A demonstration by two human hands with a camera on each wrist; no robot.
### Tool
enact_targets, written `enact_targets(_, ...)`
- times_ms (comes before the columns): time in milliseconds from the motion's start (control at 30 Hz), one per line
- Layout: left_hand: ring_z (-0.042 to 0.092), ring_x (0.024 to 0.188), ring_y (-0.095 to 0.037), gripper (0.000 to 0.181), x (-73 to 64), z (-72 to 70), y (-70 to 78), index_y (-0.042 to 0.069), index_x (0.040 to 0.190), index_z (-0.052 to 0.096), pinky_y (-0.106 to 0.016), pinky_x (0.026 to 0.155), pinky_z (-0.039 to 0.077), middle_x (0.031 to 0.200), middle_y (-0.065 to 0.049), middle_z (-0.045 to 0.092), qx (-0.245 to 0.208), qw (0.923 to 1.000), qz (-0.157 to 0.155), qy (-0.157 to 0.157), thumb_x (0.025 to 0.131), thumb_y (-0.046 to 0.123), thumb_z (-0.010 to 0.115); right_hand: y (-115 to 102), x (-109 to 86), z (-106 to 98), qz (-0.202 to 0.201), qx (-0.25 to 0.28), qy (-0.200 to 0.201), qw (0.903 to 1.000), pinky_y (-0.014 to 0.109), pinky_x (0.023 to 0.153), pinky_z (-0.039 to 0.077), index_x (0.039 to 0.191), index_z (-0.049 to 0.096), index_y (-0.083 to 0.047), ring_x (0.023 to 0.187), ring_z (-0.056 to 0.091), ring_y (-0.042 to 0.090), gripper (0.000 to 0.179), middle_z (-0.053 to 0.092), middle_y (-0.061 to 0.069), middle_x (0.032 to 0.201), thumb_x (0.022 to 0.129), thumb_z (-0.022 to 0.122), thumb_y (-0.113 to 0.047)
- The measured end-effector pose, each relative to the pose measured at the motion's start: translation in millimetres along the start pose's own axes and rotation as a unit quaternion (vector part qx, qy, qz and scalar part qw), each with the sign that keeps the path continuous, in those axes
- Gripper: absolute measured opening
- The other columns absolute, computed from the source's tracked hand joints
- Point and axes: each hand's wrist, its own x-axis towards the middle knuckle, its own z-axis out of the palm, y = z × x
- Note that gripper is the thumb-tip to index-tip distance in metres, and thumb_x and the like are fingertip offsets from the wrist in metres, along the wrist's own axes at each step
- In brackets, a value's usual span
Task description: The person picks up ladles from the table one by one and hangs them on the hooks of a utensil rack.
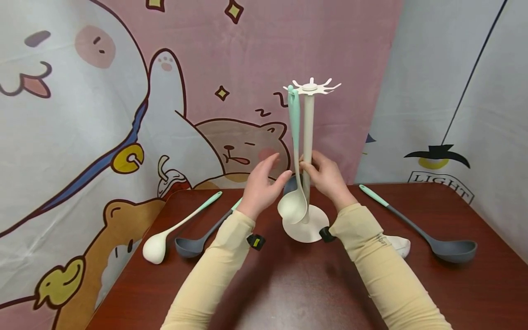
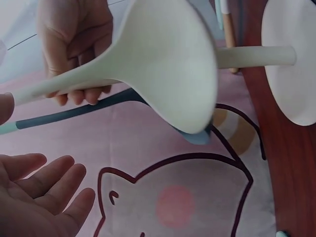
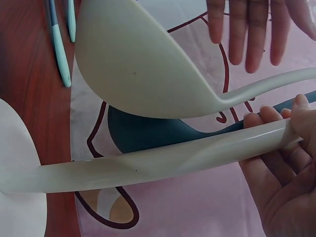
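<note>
A white utensil stand [image 1: 308,123] with a round base and a crown of hooks stands upright on the table. From its hooks hangs a white ladle [image 1: 290,208] with a mint handle. Behind that ladle hangs a dark blue-grey utensil [image 3: 143,133], mostly hidden in the head view. My right hand [image 1: 327,176] grips the stand's pole about midway up, fingers and thumb around it. Left of the hanging ladle is my left hand [image 1: 261,185], fingers extended and thumb apart, holding nothing. In the left wrist view its spread fingers [image 2: 44,192] show below the ladle's handle.
At the left of the brown table [image 1: 288,293] lie a white ladle [image 1: 154,248] and a dark grey ladle [image 1: 189,247]. Another dark grey ladle [image 1: 453,251] lies at the right. Beside it, a white utensil [image 1: 399,245] is partly hidden by my right sleeve. A cartoon-printed cloth [image 1: 255,59] hangs behind.
</note>
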Motion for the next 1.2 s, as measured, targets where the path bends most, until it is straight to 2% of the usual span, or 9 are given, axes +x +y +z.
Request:
enact_targets(200,0.047,0.132,-0.027,0.065,-8.0,2.6,-10.7,0.006,0.151,0.039,-0.046,0.102,0.044,0.146,-0.013,0.048,0.005,0.9998,-0.012,-0.017,0.1,0.042,0.057,1,0.6,0,0.002,0.001,-0.002,1.0,0.049,0.087,0.051,0.113,0.061,-0.01,0.102,0.063,0.029,0.023,0.067,0.01,0.104,0.102,0.058,-0.03)
enact_targets(467,0.04,0.137,-0.033,0.069,-20.3,4.7,-28.5,0.007,0.154,0.035,-0.049,0.109,0.036,0.151,-0.015,0.042,0.036,0.9979,-0.024,-0.047,0.1,0.046,0.054,0,1.7,0,0.009,0.008,-0.009,0.9999,0.046,0.084,0.052,0.111,0.06,-0.011,0.1,0.062,0.028,0.024,0.066,0.009,0.1,0.102,0.057,-0.034)
enact_targets(700,0.034,0.142,-0.033,0.07,-31.4,4.6,-43.8,0.008,0.154,0.034,-0.049,0.113,0.03,0.154,-0.015,0.039,0.065,0.9955,-0.038,-0.059,0.101,0.049,0.051,0,1.6,-1,0.004,0.004,-0.008,0.9999,0.045,0.083,0.052,0.111,0.06,-0.01,0.099,0.062,0.027,0.023,0.067,0.009,0.1,0.102,0.058,-0.032)
enact_targets(900,0.035,0.141,-0.034,0.071,-40.3,2.4,-55.9,0.005,0.154,0.034,-0.051,0.113,0.03,0.154,-0.015,0.039,0.108,0.9907,-0.047,-0.067,0.101,0.051,0.049,0,1.7,0,-0.002,0.007,-0.012,0.9999,0.047,0.087,0.05,0.112,0.06,-0.009,0.101,0.062,0.028,0.023,0.066,0.01,0.101,0.102,0.057,-0.03)
enact_targets(1200,0.041,0.136,-0.037,0.073,-50.0,0.2,-83.9,0.004,0.152,0.037,-0.053,0.11,0.033,0.15,-0.019,0.042,0.168,0.9812,-0.066,-0.069,0.101,0.054,0.046,1,3.6,-4,0.025,0.014,-0.019,0.9994,0.046,0.085,0.051,0.114,0.063,-0.011,0.101,0.062,0.027,0.024,0.068,0.01,0.104,0.101,0.06,-0.031)
